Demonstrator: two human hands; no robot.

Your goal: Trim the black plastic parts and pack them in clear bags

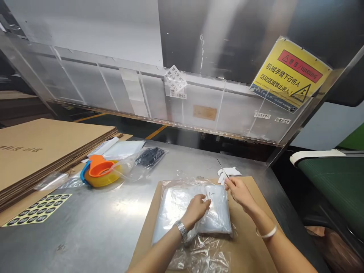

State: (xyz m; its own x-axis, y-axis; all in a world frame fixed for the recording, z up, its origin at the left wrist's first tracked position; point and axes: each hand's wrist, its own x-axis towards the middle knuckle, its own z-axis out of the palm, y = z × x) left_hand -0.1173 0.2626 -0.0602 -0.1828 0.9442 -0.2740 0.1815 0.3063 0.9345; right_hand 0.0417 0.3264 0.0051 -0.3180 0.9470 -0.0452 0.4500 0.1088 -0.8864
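Observation:
Two pale, flat packages in clear plastic lie side by side on a cardboard sheet [247,223]: a left package [170,204] and a right package [218,216]. My left hand [196,208], wearing a metal watch band, rests over the seam between them with its fingers curled together. What its fingertips pinch is too small to make out; short thin black strands [211,196] show just beside them. Raised at the right, my right hand [239,191] pinches a thin dark strip [222,167] that points up and left. Behind that hand lies a white glove [231,171].
Crumpled clear plastic [207,254] spreads in front of the packages. To the left are tape rolls [104,172], a bag with black contents [150,156], a sticker sheet [40,208] and stacked cardboard [57,151]. A transparent panel [159,94] borders the metal table; a green conveyor [335,182] stands right.

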